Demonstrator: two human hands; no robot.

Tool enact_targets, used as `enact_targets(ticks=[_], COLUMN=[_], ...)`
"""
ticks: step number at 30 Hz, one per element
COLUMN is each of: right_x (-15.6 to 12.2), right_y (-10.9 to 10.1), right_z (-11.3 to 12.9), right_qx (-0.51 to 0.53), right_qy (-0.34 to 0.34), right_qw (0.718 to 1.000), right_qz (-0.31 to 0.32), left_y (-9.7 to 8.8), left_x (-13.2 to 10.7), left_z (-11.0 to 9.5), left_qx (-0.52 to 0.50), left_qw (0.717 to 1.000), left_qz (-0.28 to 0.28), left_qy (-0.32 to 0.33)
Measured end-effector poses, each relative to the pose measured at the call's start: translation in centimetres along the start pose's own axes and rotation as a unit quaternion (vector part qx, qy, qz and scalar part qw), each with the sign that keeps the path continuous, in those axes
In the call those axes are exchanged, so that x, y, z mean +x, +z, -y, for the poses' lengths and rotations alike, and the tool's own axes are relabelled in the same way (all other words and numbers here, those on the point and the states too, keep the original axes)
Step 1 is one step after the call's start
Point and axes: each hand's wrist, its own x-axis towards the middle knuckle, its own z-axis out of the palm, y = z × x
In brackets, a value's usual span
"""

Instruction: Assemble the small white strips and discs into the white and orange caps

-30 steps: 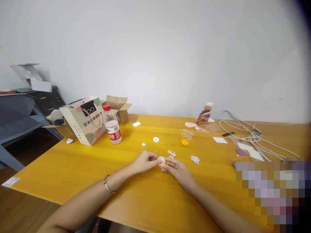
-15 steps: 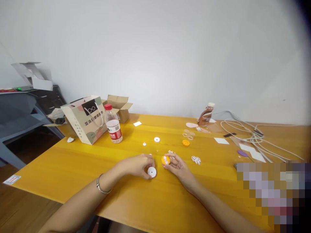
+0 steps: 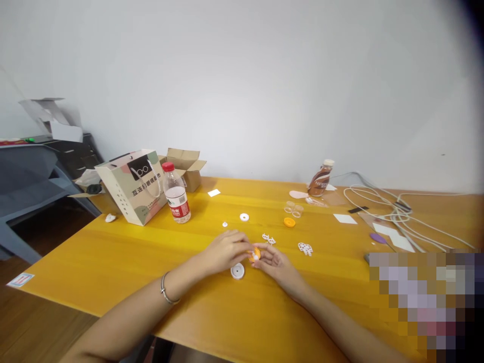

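Note:
In the head view, my right hand pinches a small orange disc with white parts on its face, held just above the table. My left hand, a silver bangle on its wrist, has its fingertips closed at the disc's left side. Whether a small part sits between those fingertips is hidden. Just below my left hand lies a round white disc with a hole in its centre. Beyond my hands are a white openwork piece, a white ring-like disc and a small white knob.
Another orange disc, clear rings and a white lattice piece lie to the right. A water bottle, paper bag and cardboard box stand left. A brown bottle and white cables are at the back right.
My left hand has let go of the white disc, which lies on the table, and has moved right to the orange disc. My right hand keeps hold of the orange disc, now tilted differently.

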Motion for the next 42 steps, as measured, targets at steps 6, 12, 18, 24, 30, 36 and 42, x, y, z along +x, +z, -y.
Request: enact_targets(ticks=[6,12,18,24,30,36,42], right_x=[-0.2,-0.3,-0.1,0.2,0.0,-0.4,-0.6], right_y=[-0.1,-0.1,-0.4,-0.7,-0.2,0.2,0.3], right_z=[0.1,0.1,-0.1,-0.3,0.0,-0.1,-0.3], right_qx=[-0.03,-0.031,0.002,0.03,0.006,-0.035,-0.073], right_qy=[0.002,0.009,0.011,0.02,-0.02,-0.079,-0.099], right_qw=[0.998,0.998,1.0,0.996,0.994,0.99,0.987], right_qz=[0.047,0.056,0.001,-0.076,-0.104,-0.115,-0.106], left_y=[1.2,0.6,-1.3,-1.8,-1.2,-0.1,0.7], left_x=[0.2,0.2,-0.3,-1.4,-0.7,-0.1,0.0], left_z=[0.6,0.8,-0.3,-0.6,0.8,1.1,0.6], left_qx=[0.054,0.025,-0.025,-0.055,-0.374,-0.52,-0.493], left_qw=[0.998,0.998,0.998,0.988,0.913,0.84,0.855], left_qz=[0.014,0.041,0.051,0.147,0.135,0.045,-0.012], left_qy=[0.013,0.038,-0.002,-0.01,-0.092,-0.151,-0.16])
